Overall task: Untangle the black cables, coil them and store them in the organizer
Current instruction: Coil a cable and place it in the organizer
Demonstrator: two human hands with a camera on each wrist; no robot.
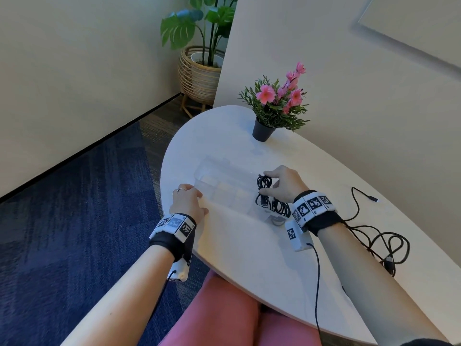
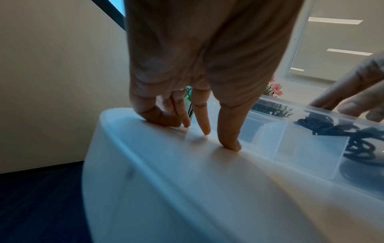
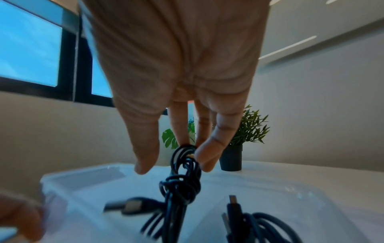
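Observation:
A clear plastic organizer [image 1: 199, 171] with dividers lies on the white table [image 1: 249, 245]. My right hand [image 1: 270, 182] pinches the top of a coiled black cable [image 1: 264, 189] and holds it upright over the organizer's right end. In the right wrist view the coil [image 3: 182, 184] hangs from my fingertips [image 3: 204, 158], its plug [image 3: 129, 206] low inside the organizer [image 3: 83, 177]. A second coil [image 1: 283, 208] lies in that end compartment. My left hand [image 1: 194, 196] is open, its straight fingertips [image 2: 205, 129] pressing the table beside the organizer's left wall [image 2: 268, 141].
A loose, tangled black cable [image 1: 389, 240] sprawls on the table right of my right forearm. A small black pot of pink flowers [image 1: 264, 132] stands behind the organizer. The table's curved edge [image 1: 169, 216] runs under my left wrist. A large potted plant [image 1: 199, 71] stands on the floor.

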